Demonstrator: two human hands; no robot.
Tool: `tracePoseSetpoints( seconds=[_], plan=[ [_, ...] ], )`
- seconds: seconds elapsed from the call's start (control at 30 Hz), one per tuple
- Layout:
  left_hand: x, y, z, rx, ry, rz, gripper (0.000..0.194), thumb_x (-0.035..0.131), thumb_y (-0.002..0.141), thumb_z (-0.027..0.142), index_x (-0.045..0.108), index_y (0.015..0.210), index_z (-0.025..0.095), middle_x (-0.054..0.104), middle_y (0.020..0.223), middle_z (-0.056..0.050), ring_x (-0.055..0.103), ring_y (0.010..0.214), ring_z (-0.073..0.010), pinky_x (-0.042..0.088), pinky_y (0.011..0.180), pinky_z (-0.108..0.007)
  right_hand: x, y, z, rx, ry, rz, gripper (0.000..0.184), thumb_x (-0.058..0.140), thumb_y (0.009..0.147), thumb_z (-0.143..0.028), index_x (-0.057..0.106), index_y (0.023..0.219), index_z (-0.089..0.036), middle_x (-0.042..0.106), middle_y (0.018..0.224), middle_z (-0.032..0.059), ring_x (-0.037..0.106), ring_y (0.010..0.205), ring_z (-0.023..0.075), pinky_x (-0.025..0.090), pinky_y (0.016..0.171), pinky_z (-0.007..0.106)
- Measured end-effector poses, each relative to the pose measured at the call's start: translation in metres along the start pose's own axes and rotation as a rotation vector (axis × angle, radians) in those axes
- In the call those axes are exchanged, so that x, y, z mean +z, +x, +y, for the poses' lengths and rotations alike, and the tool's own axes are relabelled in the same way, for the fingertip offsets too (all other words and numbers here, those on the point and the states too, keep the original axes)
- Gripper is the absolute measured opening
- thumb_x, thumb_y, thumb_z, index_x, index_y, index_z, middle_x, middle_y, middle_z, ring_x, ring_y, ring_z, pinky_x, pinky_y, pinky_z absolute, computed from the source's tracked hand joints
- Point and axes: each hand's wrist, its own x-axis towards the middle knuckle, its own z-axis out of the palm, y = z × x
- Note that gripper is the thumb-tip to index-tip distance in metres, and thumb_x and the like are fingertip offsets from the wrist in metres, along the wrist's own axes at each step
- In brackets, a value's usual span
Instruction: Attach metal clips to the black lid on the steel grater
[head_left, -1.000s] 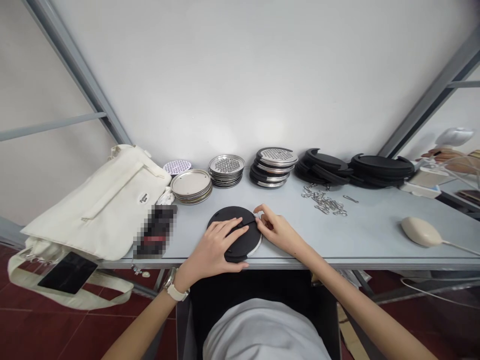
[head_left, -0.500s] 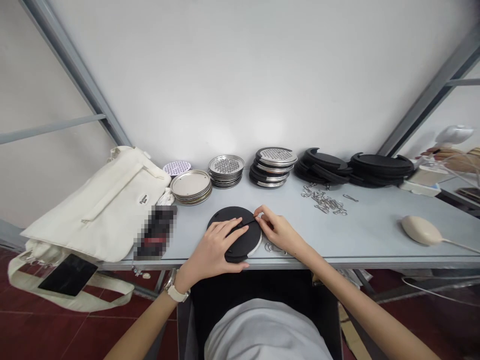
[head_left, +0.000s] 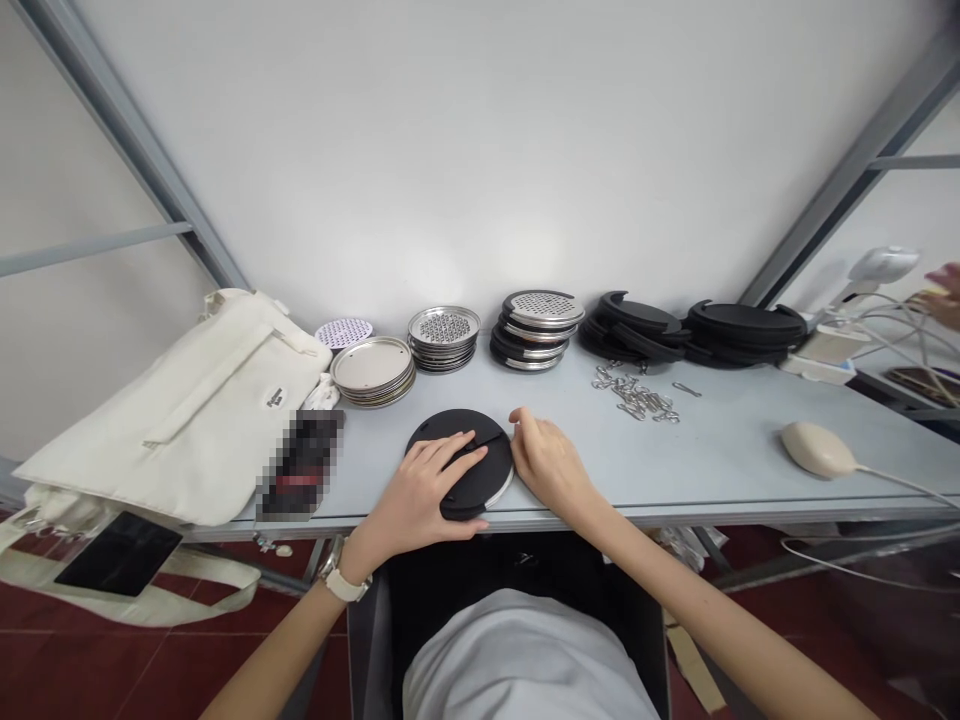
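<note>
matt black disc point(head_left: 491, 478), shiny perforated metal plates point(head_left: 445, 327)

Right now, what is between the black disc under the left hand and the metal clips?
The right hand, beside the black disc, then bare tabletop up to the metal clips; head view.

Both arms reach forward over the near edge of the surface point(head_left: 712, 455). Left forearm point(head_left: 277, 645): bare, slanting inward to the left wrist point(head_left: 361, 553), which lies just short of that edge. Left hand point(head_left: 424, 490): palm down, fingers extended obliquely forward and to the right, thumb point(head_left: 463, 529) set apart near the edge. Right forearm point(head_left: 690, 590): bare, slanting inward to the right wrist point(head_left: 592, 508), near the same edge. Right hand point(head_left: 551, 462): beside the left, back uppermost, index finger point(head_left: 525, 425) bent, remaining fingertips partly hidden.
</note>
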Motion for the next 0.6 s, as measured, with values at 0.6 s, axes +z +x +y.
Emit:
tracePoseSetpoints(
  seconds=[0.6],
  plan=[
    [-0.001,-0.001,-0.001,-0.005,-0.014,-0.007,0.074,0.064,0.077,0.053,0.039,0.14,0.023,0.036,0.146,-0.01,0.037,0.13,-0.0294,0.032,0.104,-0.043,-0.034,-0.07,-0.055,-0.47,0.43,-0.851,0.016,0.052,0.073,-0.019,0.063,0.062,-0.02,0.061,0.053,0.0023,0.051,0.043,0.0148,0.038,0.044,0.026]
  ],
)
